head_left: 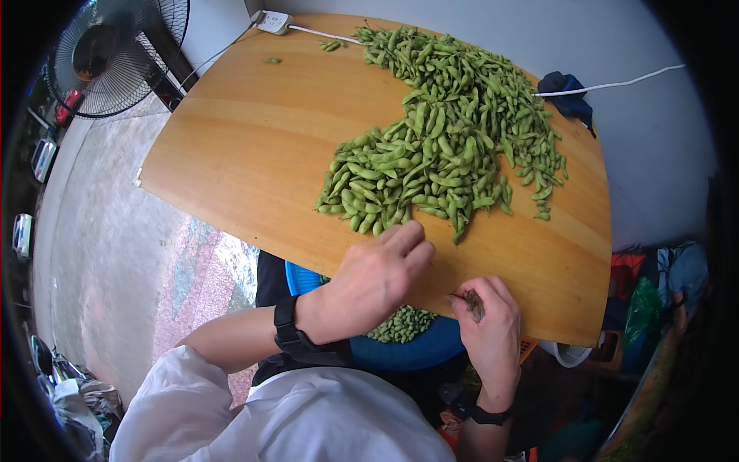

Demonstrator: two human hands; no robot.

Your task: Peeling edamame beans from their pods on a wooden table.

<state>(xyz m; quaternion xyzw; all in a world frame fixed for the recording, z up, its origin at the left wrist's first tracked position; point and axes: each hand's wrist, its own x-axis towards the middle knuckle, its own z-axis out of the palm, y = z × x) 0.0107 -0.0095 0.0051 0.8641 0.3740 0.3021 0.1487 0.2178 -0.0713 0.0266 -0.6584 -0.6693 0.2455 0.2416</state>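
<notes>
A large pile of green bean pods (pixel 408 169) lies on the wooden table (pixel 231 138). My left hand (pixel 369 273) is over the near edge of the table, just short of the pile, its fingers curled; whatever is at its fingertips is hidden. My right hand (pixel 489 327) is closed on a small brown clump (pixel 473 304) at the table's edge, to the right of my left hand. Below the edge, partly behind my arms, a blue basin (pixel 400 358) holds small green pieces (pixel 400 323), beside a blue basket (pixel 300 277).
A fan (pixel 115 54) stands at upper left, near a power strip (pixel 271 21) with white cable (pixel 616 85). Dark cloth (pixel 562 92) lies at the back right. Bags and clothing (pixel 677 277) are right of the table. Patterned floor (pixel 200 269) shows at left.
</notes>
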